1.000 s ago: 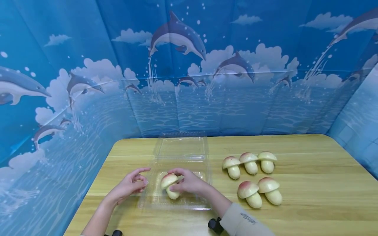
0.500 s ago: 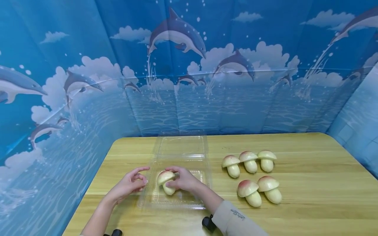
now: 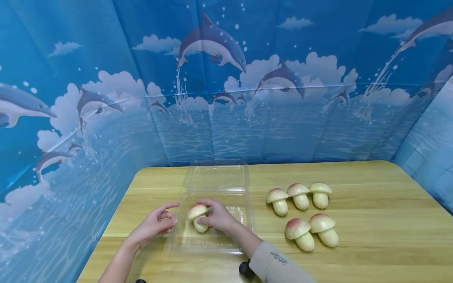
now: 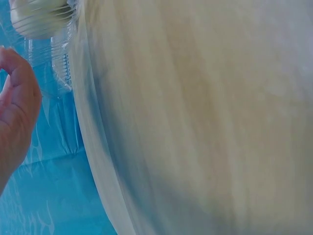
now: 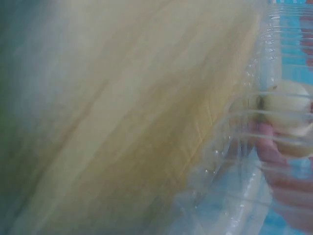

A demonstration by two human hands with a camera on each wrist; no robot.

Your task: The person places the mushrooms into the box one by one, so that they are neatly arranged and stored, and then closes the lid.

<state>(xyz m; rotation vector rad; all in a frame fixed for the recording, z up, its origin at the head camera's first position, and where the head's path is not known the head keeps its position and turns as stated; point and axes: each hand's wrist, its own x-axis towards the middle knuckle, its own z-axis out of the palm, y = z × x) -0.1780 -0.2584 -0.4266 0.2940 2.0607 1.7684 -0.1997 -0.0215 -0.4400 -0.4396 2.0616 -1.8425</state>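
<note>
My right hand (image 3: 219,217) grips a cream mushroom-shaped piece (image 3: 198,217) with a pink-tinged cap, inside the base of a clear plastic clamshell box (image 3: 226,241). Thumb and fingers lie on its right side; in the right wrist view the piece (image 5: 286,107) and hand (image 5: 283,176) show blurred through the box's ribbed wall. Beside the box's left edge is my left hand (image 3: 155,224), index finger stretched out, other fingers loosely bent, holding nothing. The left wrist view catches part of that hand (image 4: 19,107) and the mushroom piece (image 4: 39,19) behind clear plastic.
The box's lid (image 3: 217,177) lies folded back towards the curtain. Right of the box, more mushroom-shaped pieces stand in two groups: a back row (image 3: 299,196) and a front pair (image 3: 300,234). A blue dolphin-print curtain (image 3: 226,129) hangs behind the wooden table (image 3: 382,220).
My right hand has moved the mushroom piece a little left and away from me within the box base. The left hand stays almost where it was.
</note>
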